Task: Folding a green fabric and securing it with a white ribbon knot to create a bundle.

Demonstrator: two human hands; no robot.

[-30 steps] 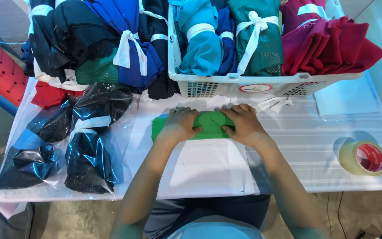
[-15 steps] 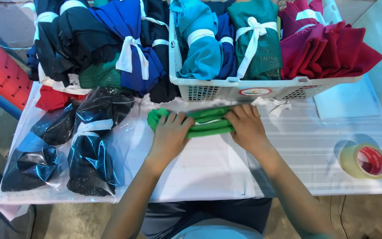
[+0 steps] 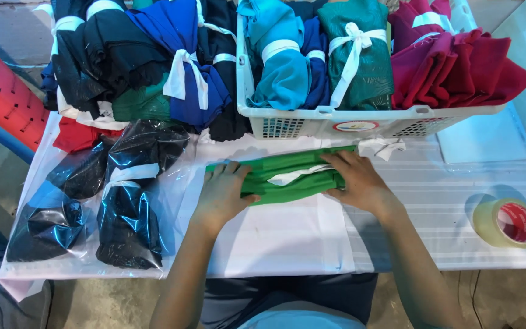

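White table [image 3: 433,244] fills the view, with tape [image 3: 506,222] near the right edge and bagged dark clothes [image 3: 126,201] at left. Mid-table, the left hand [image 3: 220,195] and right hand [image 3: 360,183] press a folded green cloth [image 3: 287,176], fingers curled around its two ends. Just beyond stands a white basket [image 3: 336,125] of tied bundles.

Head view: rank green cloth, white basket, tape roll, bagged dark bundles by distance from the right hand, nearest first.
1. Green cloth: under the right hand, touching.
2. White basket: just beyond the hand, at the table's far edge.
3. Tape roll: off to its right.
4. Bagged dark bundles: far left, past the left hand.
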